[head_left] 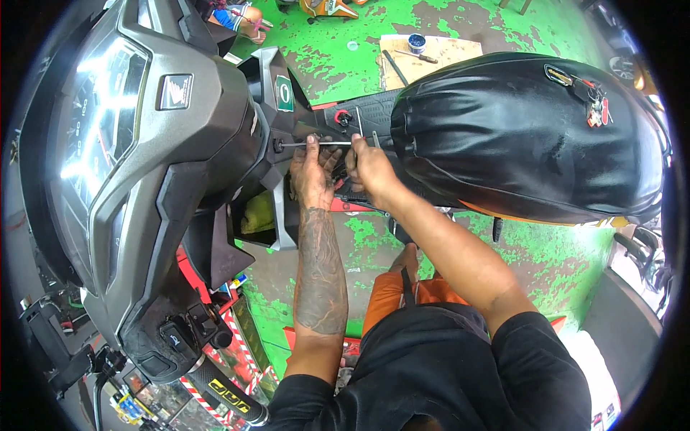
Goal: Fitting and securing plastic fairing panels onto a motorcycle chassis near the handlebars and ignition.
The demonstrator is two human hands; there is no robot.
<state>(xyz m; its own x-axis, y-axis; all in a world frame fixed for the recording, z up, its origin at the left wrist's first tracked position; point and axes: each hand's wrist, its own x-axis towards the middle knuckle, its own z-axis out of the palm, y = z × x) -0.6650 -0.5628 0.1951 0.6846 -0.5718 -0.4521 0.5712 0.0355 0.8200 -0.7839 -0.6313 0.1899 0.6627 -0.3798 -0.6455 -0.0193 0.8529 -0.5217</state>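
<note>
Scooter (208, 111) fills the frame from the left side to the upper right, and the spot being worked on sits near the middle, where a wrench (336, 144) with a long thin shaft runs level to a dark fitting (279, 146) on the inner panel. The right hand (371, 167) is closed around the handle end, with a slim bar poking up above the knuckles. The left hand (313, 178) is partly curled at the shaft, thumb up against it (whether it truly grips or only guides, I cannot tell).

To do this well, I'd keep the shaft in line with the fitting, press steadily toward the panel and turn from the right wrist, letting the left thumb stop any wobble. A tilt could round off the head or scuff the plastic. The bar also needs room to swing clear of the black seat (517, 144) just to the right. Spare tools lie by a small tub (416, 43) on a flat board (460, 49) at upper centre.
</note>
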